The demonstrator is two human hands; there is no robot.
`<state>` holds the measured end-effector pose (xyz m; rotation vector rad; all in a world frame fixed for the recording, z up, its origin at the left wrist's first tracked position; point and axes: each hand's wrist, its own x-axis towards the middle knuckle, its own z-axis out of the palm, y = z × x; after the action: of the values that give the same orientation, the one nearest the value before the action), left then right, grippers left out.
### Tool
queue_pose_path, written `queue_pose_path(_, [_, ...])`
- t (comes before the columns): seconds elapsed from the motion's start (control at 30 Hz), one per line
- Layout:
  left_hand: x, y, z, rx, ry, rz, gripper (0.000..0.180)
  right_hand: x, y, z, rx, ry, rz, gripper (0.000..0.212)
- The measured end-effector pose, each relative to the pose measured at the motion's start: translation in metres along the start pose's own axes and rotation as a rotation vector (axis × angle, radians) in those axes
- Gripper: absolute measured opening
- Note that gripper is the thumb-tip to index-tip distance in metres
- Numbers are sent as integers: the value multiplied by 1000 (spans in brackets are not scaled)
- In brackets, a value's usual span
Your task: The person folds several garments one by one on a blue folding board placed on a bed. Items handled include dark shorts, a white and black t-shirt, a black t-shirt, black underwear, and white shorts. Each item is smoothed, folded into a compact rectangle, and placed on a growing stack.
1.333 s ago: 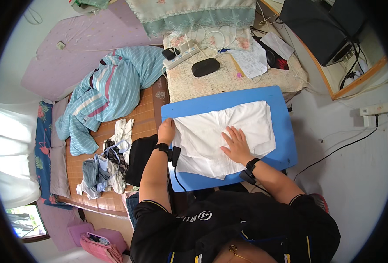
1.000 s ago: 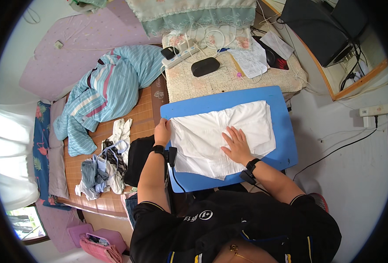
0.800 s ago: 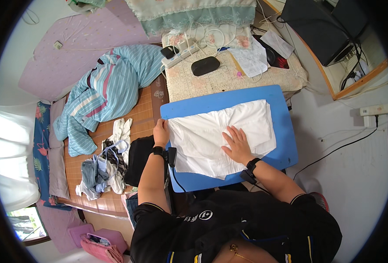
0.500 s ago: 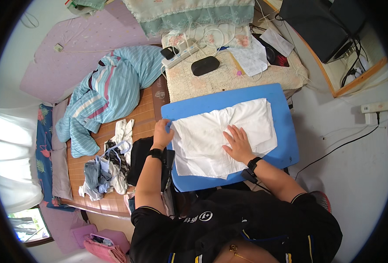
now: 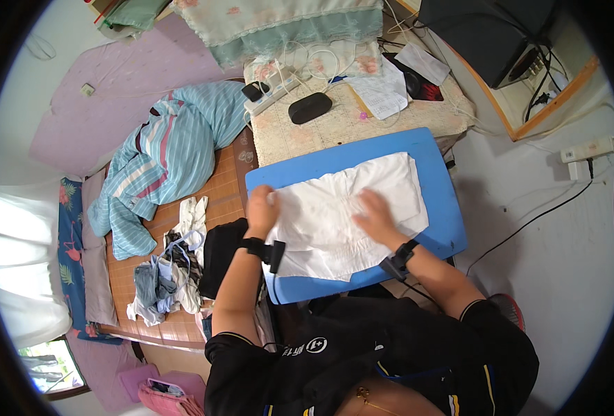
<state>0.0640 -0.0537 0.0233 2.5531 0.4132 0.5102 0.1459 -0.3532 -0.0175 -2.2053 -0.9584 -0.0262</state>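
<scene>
A white cloth garment (image 5: 341, 225), folded and slightly wrinkled, lies across a blue padded board (image 5: 442, 201) in front of me. My left hand (image 5: 263, 210) is at the garment's left edge, its fingers curled in and smeared by motion, so their grip on the cloth cannot be made out. Over the garment's right half is my right hand (image 5: 376, 216), also blurred, with thumb and fingers apart and nothing visible held. I cannot tell whether it touches the fabric. Dark bands with small devices circle both wrists.
A mat-covered bed (image 5: 223, 177) on the left holds a striped blue quilt (image 5: 175, 142), a clothes pile (image 5: 165, 281) and black cloth (image 5: 221, 256). Beyond the board, a lace-covered table (image 5: 279, 139) carries a black case (image 5: 310, 108), a power strip (image 5: 272, 98) and papers (image 5: 383, 93).
My left hand has shifted from the garment's upper left corner inward over its left edge. The right hand's fingers, spread flat before, now blur with motion. The whole view has shifted slightly.
</scene>
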Motion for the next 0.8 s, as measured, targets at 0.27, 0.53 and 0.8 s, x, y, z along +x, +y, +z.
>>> queue_pose_path(0.27, [-35,114,67,203,-580,256,97,3,75,-92,-109,119,843,80])
queue_pose_path(0.53, [-29,138,76,278,-713,176,109,4,57,-105,1024,-98,843,57])
queue_pose_path(0.8, [-45,65,59,-489,-216,-98,48,57,-81,-101,1014,-162,423,61])
